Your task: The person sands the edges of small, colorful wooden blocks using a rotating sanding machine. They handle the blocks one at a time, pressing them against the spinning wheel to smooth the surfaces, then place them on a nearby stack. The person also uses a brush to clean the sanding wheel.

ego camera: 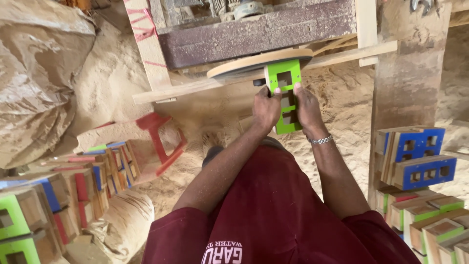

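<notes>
Green-painted wooden block with square cut-outs (pixel 285 95) is gripped by left hand (pixel 266 108) and right hand (pixel 306 105), its top against round wooden sanding disc (pixel 259 62).

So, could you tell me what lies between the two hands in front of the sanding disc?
In the head view, the green wooden block with square cut-outs sits between the left hand and right hand, its top against the sanding disc.

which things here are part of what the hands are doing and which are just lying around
In use: green block, left hand, right hand, sanding disc.

Lying about: blue blocks, red stool, sacks, stacked painted blocks, sawdust.
</notes>
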